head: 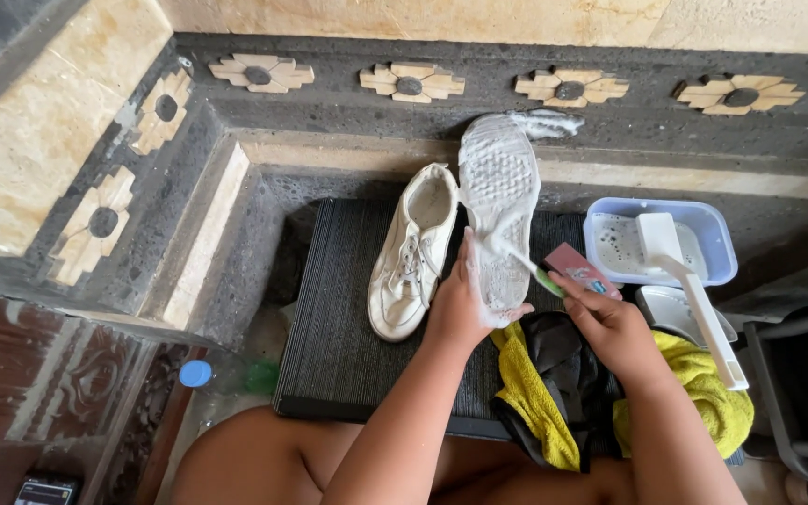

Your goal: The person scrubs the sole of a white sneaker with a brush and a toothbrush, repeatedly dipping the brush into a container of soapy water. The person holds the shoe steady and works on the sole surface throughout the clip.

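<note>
Left hand (460,304) has a closed grip on the soapy upturned shoe (499,201), right hand (610,323) gripping a green toothbrush (527,266) on its sole, just right of the other shoe (413,252).

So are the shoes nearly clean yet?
About halfway, it seems. In hand: the left hand holds one white shoe sole up, its sole covered in white foam, while the right hand scrubs it with a toothbrush. Left: the foam is not rinsed off, and the other shoe lies on the dark mat, not soapy. The tub of soapy water stands beside it.
</note>
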